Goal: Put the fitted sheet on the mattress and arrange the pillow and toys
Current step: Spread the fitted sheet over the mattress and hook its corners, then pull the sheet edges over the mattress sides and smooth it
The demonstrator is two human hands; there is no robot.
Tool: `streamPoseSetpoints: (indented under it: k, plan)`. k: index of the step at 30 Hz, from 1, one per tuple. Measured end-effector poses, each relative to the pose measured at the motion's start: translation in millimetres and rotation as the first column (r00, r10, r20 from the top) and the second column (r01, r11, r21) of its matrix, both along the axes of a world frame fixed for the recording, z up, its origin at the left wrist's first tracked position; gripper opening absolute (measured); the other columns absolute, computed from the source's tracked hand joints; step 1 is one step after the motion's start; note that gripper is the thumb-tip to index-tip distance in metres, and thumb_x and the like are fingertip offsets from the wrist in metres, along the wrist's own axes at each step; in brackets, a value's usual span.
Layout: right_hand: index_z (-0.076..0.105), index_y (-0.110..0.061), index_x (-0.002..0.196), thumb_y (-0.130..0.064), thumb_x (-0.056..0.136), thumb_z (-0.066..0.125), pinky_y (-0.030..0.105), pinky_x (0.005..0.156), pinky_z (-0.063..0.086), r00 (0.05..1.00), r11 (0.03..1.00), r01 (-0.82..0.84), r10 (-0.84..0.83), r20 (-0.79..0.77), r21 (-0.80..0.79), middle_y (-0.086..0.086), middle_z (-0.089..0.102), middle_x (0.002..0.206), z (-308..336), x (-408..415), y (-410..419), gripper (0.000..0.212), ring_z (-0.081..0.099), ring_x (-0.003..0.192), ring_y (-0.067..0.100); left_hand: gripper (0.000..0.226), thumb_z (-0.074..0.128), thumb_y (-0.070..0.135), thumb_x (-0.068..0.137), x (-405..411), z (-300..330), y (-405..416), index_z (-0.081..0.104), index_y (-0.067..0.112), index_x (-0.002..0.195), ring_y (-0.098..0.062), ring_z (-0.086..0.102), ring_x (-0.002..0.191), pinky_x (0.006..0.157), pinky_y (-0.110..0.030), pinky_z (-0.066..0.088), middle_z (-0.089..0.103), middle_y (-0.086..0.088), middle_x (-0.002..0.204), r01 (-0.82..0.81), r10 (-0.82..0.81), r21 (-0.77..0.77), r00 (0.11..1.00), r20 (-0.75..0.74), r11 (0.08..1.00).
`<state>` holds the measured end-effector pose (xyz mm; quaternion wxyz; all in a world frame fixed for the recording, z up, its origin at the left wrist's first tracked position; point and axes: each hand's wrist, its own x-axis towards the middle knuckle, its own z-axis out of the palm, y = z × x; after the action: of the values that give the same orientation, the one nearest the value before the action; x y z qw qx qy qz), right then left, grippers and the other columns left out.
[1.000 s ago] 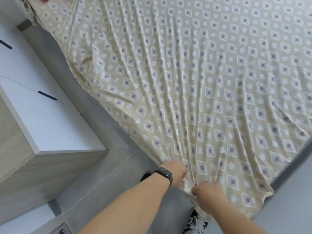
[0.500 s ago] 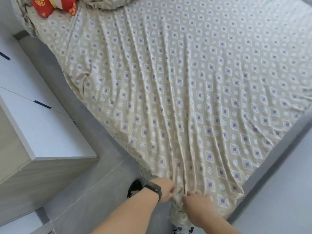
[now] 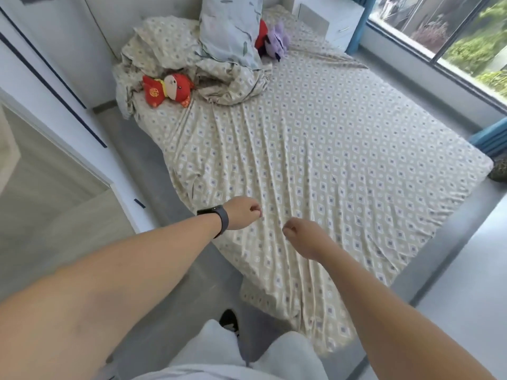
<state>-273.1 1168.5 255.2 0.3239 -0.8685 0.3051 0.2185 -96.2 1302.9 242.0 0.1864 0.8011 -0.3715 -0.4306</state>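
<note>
The beige fitted sheet with a diamond print lies spread over the mattress. Its near corner hangs loose toward the floor, and its far end is bunched up at the head. A pale blue pillow leans upright on that heap. On the sheet's far left lies a red plush toy, and a purple plush toy sits beside the pillow. My left hand, with a black watch on the wrist, and my right hand hover above the near part of the sheet. Both have curled fingers and hold nothing.
White cabinets line the left, with a strip of grey floor between them and the bed. A window and blue curtain are at the right, and a white nightstand stands at the back. My legs and a black shoe are at the near corner.
Both hands have let go of the sheet's near corner and risen above the bed. The view has lifted to show the whole bed, pillow and toys.
</note>
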Motion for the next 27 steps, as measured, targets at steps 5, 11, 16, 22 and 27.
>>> streamPoseSetpoints:
  k: [5,11,16,22,27]
  plan:
    - [0.063,-0.029,0.117,-0.044,0.103,0.045,0.036,0.088,0.055,1.000,0.995,-0.030,0.029,0.009,0.099,-0.006,0.068,0.106,29.4,30.5,3.8,0.027,0.066,0.092,0.014,0.021,0.047,0.025,0.102,33.7,20.8,24.3,0.067,0.017,0.105,-0.019,0.066,0.091,0.085,-0.036,0.055,0.067,0.002,0.101,-0.035,0.039,0.071,0.997,-0.067,0.997]
    - [0.063,-0.028,0.119,-0.039,0.103,0.045,0.036,0.092,0.053,0.994,0.994,-0.112,0.112,0.002,0.016,-0.006,0.067,0.113,60.5,112.8,-43.1,0.027,0.065,0.100,0.017,0.023,0.048,0.026,0.103,100.3,33.2,6.7,0.068,0.016,0.109,-0.020,0.068,0.097,0.085,-0.035,0.058,0.069,0.001,0.107,-0.031,0.035,0.115,0.999,-0.030,0.993]
    - [0.064,-0.025,0.119,-0.038,0.103,0.045,0.039,0.089,0.056,0.983,0.995,-0.102,0.101,0.155,0.000,-0.003,0.068,0.107,94.1,202.8,-67.0,0.028,0.067,0.095,0.018,0.018,0.049,0.026,0.102,176.0,61.9,-14.0,0.066,0.023,0.097,-0.013,0.065,0.087,0.065,-0.020,0.049,0.067,0.006,0.103,-0.187,0.187,0.010,0.982,0.002,0.982]
    - [0.063,-0.026,0.119,-0.039,0.102,0.044,0.040,0.090,0.056,0.952,0.965,-0.259,0.263,0.157,-0.050,-0.002,0.067,0.111,117.7,321.8,-81.1,0.028,0.066,0.097,0.019,0.021,0.049,0.021,0.102,272.6,84.2,-24.9,0.069,0.014,0.103,-0.013,0.064,0.079,0.064,-0.016,0.051,0.069,0.003,0.098,-0.356,0.364,-0.125,0.931,0.039,0.926]
    - [0.064,-0.025,0.120,-0.038,0.101,0.044,0.038,0.086,0.056,0.942,0.959,-0.278,0.283,0.179,-0.052,-0.004,0.066,0.112,123.3,408.3,-79.0,0.030,0.064,0.093,0.016,0.022,0.049,0.022,0.102,352.1,70.7,-32.9,0.069,0.013,0.104,-0.016,0.068,0.084,0.066,-0.018,0.051,0.069,0.003,0.099,-0.378,0.381,-0.095,0.924,0.017,0.921]
